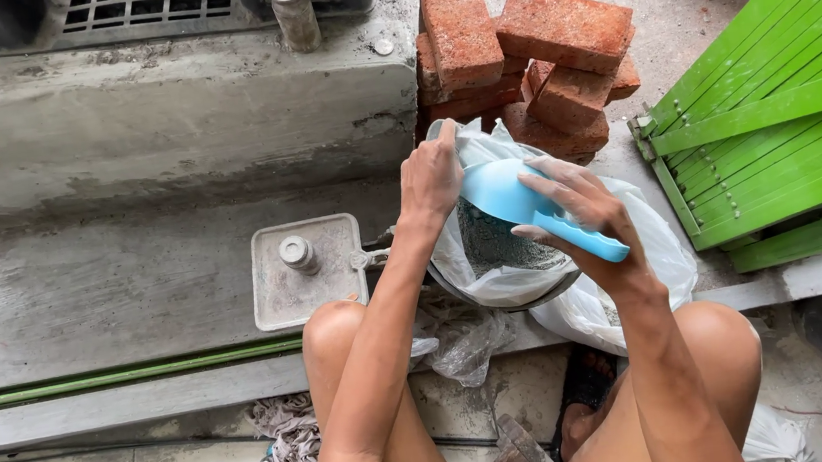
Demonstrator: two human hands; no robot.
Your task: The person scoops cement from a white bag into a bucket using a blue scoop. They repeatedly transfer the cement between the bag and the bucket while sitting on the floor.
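While curled round it, right hand (pixel 596 218) on smooth blue plastic scoop (pixel 519 200); left hand (pixel 429 181) pinching crinkly bag (pixel 495 263).

Person squats, bare knees spread, both forearms reaching forward between them. Left hand (pixel 429 181) extended, palm down, fingers (pixel 445 142) curled in a pinch grip, wrist slightly bent. Right hand (pixel 584 206) raised beside it, fingers spread and wrapped in a hold, thumb underneath. Hands near, not touching.
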